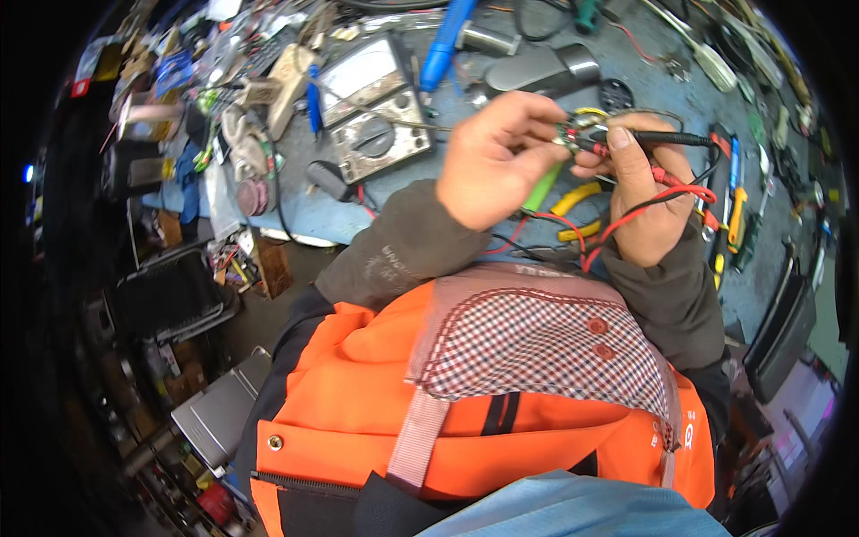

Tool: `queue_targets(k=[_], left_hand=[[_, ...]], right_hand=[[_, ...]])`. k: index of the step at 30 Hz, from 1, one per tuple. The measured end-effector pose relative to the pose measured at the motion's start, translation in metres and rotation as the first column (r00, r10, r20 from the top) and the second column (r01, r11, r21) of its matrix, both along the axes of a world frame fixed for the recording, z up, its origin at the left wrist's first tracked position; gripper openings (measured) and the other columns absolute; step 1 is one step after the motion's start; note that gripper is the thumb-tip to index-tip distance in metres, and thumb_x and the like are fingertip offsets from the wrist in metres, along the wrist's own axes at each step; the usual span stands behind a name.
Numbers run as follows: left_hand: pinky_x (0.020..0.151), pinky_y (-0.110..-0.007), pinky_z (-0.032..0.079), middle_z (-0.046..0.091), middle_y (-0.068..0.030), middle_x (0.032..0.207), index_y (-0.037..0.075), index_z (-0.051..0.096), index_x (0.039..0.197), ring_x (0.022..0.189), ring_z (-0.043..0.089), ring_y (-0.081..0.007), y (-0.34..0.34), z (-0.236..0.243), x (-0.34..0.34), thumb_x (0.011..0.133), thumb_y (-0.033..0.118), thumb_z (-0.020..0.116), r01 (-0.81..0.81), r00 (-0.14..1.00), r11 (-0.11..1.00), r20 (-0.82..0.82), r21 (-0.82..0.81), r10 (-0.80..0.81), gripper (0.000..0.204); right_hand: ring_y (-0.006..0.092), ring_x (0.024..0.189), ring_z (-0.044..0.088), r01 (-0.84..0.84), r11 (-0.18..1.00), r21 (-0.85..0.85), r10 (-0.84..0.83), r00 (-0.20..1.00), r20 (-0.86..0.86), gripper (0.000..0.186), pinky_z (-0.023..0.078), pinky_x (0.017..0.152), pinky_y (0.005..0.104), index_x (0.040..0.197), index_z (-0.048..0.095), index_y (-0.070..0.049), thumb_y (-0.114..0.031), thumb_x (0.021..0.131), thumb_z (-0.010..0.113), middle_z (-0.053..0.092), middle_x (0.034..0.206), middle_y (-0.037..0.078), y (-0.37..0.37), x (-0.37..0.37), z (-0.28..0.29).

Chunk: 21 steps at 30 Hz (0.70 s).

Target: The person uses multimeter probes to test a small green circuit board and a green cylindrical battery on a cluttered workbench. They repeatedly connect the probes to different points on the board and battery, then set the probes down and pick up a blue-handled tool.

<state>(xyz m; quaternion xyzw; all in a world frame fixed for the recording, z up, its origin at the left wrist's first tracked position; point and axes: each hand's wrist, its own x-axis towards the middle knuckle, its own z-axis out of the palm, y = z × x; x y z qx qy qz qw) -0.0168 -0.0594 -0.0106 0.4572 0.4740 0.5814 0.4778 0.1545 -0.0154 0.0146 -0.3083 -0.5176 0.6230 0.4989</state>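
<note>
We are holding a small part point(571, 134) up over the blue bench point(644, 80), just in front of our chest, and it is too small to tell what kind of part it is. Our left hand point(497, 161) is pinching it between thumb and fingertips, closed tight around it. Our right hand point(646, 192) is gripping a black probe point(667, 138) with the thumb pressing on top, and we are touching the probe's tip to the part. Red leads point(662, 199) are running from under the right hand down toward our sleeve. Just below the hands, a green tube point(544, 188) and yellow-handled pliers point(573, 201) are lying on the bench. Behind the left hand, an analog meter point(374, 107) is sitting face up, with a blue pen-like tool point(446, 40) near it. Loose tools are cluttering the bench's right edge.
</note>
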Motion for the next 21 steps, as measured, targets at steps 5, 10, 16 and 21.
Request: queue_targets(k=[5, 10, 16, 21], left_hand=[[0.080, -0.026, 0.058, 0.071, -0.0097, 0.099, -0.002, 0.058, 0.126, 0.088, 0.070, -0.0145, 0.001, 0.006, -0.007, 0.088, -0.013, 0.069, -0.046, 0.998, 0.994, 0.027, -0.095, 0.048, 0.041], [0.075, -0.027, 0.058, 0.070, -0.0094, 0.095, -0.005, 0.057, 0.126, 0.085, 0.070, -0.0155, 0.007, 0.003, -0.010, 0.091, -0.011, 0.067, -0.031, 0.994, 0.998, 0.107, -0.046, 0.036, 0.037], [0.075, -0.030, 0.060, 0.073, -0.0122, 0.100, -0.003, 0.056, 0.126, 0.083, 0.072, -0.0183, 0.009, -0.003, -0.018, 0.093, -0.008, 0.068, -0.033, 0.985, 0.999, 0.171, -0.027, 0.037, 0.036], [0.070, -0.028, 0.058, 0.074, -0.0124, 0.100, -0.001, 0.057, 0.124, 0.080, 0.072, -0.0175, 0.010, -0.003, -0.021, 0.095, -0.005, 0.067, -0.019, 0.975, 0.997, 0.218, -0.070, 0.034, 0.032]], right_hand=[[0.0215, 0.075, 0.072, 0.137, 0.987, 0.084, -0.125, 0.983, -0.131, 0.015, 0.063, 0.069, 0.0336, 0.111, 0.060, 0.004, -0.004, 0.100, 0.061, 0.069, 0.092, 0.015, 0.003, 0.010, 0.008], [0.0202, 0.079, 0.073, 0.128, 0.987, 0.095, -0.118, 0.988, -0.103, 0.017, 0.062, 0.069, 0.0314, 0.112, 0.063, 0.005, -0.005, 0.098, 0.063, 0.070, 0.090, 0.013, 0.010, 0.026, 0.012], [0.0113, 0.070, 0.067, 0.094, 0.996, -0.003, -0.093, 0.994, 0.061, 0.018, 0.055, 0.064, 0.0262, 0.108, 0.066, 0.000, -0.014, 0.097, 0.065, 0.067, 0.083, 0.005, 0.004, 0.020, 0.016], [0.0065, 0.061, 0.055, 0.070, 0.997, -0.028, -0.066, 0.987, 0.144, 0.021, 0.046, 0.055, 0.0250, 0.097, 0.066, -0.002, -0.023, 0.097, 0.065, 0.056, 0.069, -0.003, 0.012, 0.019, 0.014]])
